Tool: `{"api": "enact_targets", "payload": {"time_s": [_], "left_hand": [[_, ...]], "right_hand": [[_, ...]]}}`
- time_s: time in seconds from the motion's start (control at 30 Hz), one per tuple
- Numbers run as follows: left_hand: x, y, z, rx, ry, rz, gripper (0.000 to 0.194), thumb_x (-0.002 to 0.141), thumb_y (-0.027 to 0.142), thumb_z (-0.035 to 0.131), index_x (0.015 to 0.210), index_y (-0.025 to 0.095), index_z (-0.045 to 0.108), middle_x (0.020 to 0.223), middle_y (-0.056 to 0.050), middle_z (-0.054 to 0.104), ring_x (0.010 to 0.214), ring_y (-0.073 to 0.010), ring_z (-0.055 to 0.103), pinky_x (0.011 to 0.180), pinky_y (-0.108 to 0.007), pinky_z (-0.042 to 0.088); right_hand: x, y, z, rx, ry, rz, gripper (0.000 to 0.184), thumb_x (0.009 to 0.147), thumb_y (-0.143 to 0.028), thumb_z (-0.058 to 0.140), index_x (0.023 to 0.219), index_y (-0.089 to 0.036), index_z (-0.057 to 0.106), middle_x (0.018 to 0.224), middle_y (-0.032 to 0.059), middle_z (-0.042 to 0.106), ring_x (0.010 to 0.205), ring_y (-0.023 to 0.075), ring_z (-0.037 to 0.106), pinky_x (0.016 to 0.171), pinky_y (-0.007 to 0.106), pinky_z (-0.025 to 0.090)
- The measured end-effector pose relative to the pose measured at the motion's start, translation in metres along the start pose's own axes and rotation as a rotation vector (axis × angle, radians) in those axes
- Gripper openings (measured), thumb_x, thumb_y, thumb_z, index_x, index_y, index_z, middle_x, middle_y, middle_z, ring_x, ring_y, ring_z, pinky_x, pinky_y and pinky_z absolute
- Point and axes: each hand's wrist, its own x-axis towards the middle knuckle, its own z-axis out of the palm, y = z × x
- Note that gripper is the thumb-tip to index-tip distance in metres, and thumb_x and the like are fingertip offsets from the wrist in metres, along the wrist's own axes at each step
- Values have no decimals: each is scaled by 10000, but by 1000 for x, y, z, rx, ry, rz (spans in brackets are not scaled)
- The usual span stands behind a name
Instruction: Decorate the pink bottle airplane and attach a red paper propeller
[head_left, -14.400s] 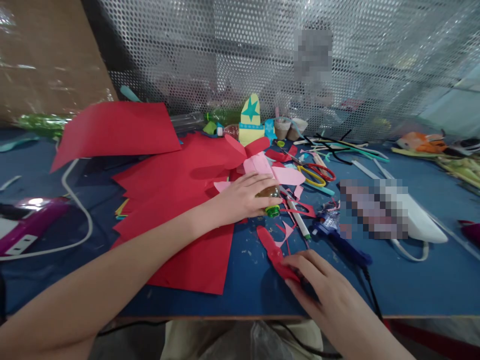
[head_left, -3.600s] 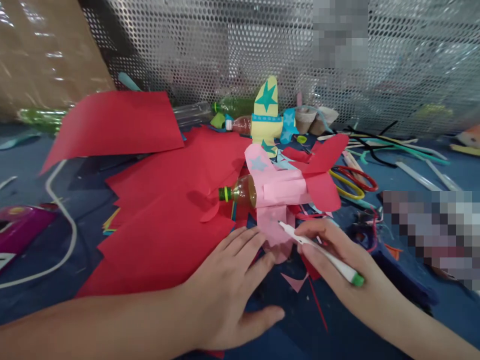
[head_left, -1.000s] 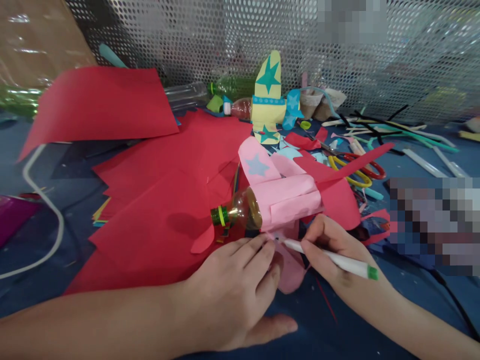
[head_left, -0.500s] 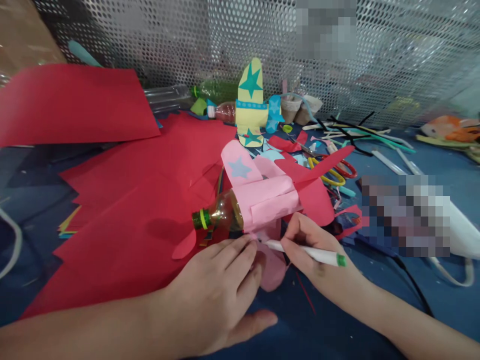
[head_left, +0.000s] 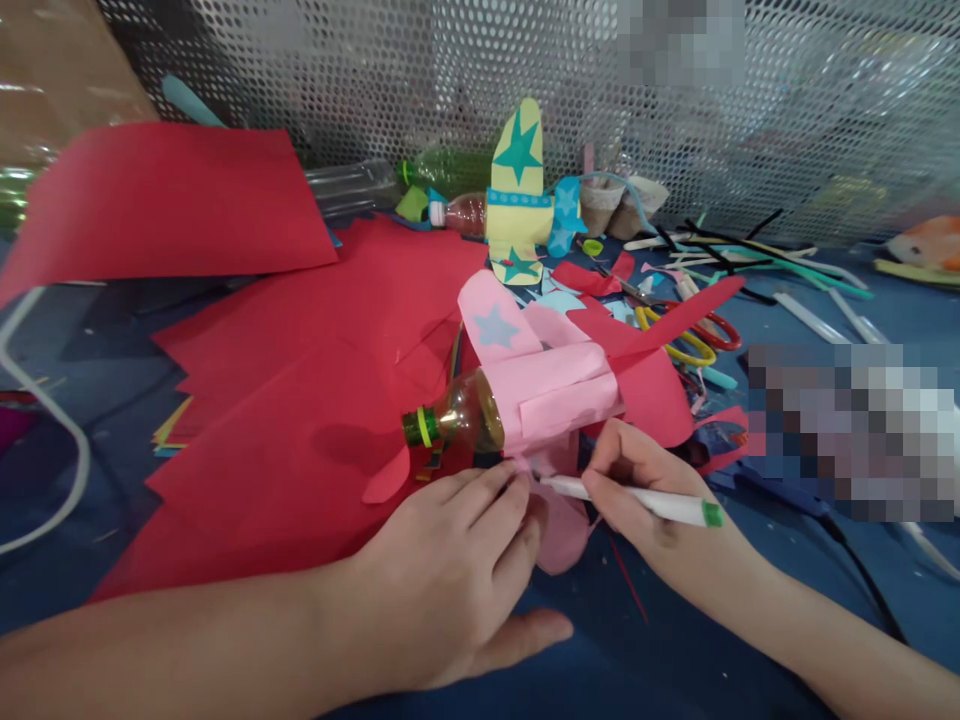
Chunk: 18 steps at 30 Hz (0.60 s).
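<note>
A plastic bottle (head_left: 459,415) with a green neck lies on its side, wrapped in pink paper (head_left: 559,380) with a wing on either side. My left hand (head_left: 457,580) rests on the near pink wing (head_left: 564,530), fingers stretched out flat and thumb apart. A white felt-tip pen (head_left: 667,505) with a green end sits pinched in my right hand (head_left: 645,500). Its tip meets the near wing beside my left fingertips; the mark under it is too small to make out. On the far wing is a light blue star (head_left: 496,325). Red paper pieces (head_left: 660,385) form the tail end.
Red paper sheets (head_left: 300,430) cover the left side. Behind stands a yellow paper-covered bottle plane (head_left: 517,215) with green stars. Scissors (head_left: 694,345), paper scraps and pipe cleaners (head_left: 765,260) lie at the back right. A glue gun (head_left: 787,490) with a black cable is right of my hand.
The whole view has shifted slightly, so everything appears farther right. Both hands keep almost the same place on the pink wing, the pen tip still against it.
</note>
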Motion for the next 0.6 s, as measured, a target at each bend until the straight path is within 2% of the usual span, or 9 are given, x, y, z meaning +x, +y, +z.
{"api": "enact_targets", "payload": {"time_s": [0.4,0.6], "left_hand": [[0,0,-1,-9,-26,-7,462,940,460,416,983,78,672,1064,-185,668,1032,-283,612,841,-387,532],[1,0,-1,-3,6,-2,470,953,443,389,967,71,676,1033,-183,678,1002,-285,628,821,-379,537]], "right_hand": [[-1,0,-2,2,-5,-4,180,816,-203,502,680,-229,388,564,-76,341,483,87,289,422,211,262],[1,-3,-2,-2,0,-7,176,798,-207,500,668,-233,384,548,-79,343,470,87,296,410,208,264]]}}
